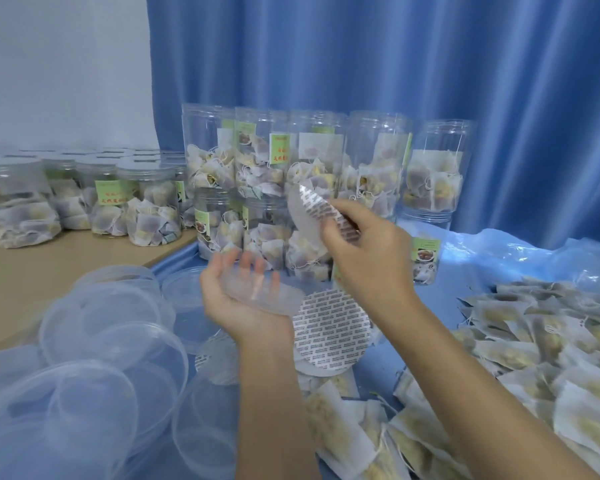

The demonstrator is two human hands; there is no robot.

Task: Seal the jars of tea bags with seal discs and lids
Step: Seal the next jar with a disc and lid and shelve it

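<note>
- Clear lids (94, 368) lie heaped at the bench's near left, overlapping so that no count is possible; loose tea bags (534, 368) crowd the near right, cut off by the frame.
- One printed seal disc (331, 329) tops a short stack at centre, partly hidden behind the left wrist.
- The left hand (238, 299), palm up, cups a transparent lid (262, 292), fingers lightly curled beneath it and blurred.
- The right hand (364, 247) pinches a second seal disc (314, 211), bent, above that lid.
- Behind, open jars (371, 161) of tea bags stand stacked, perhaps eight; lidded jars (146, 199) line the far-left tabletop.
</note>
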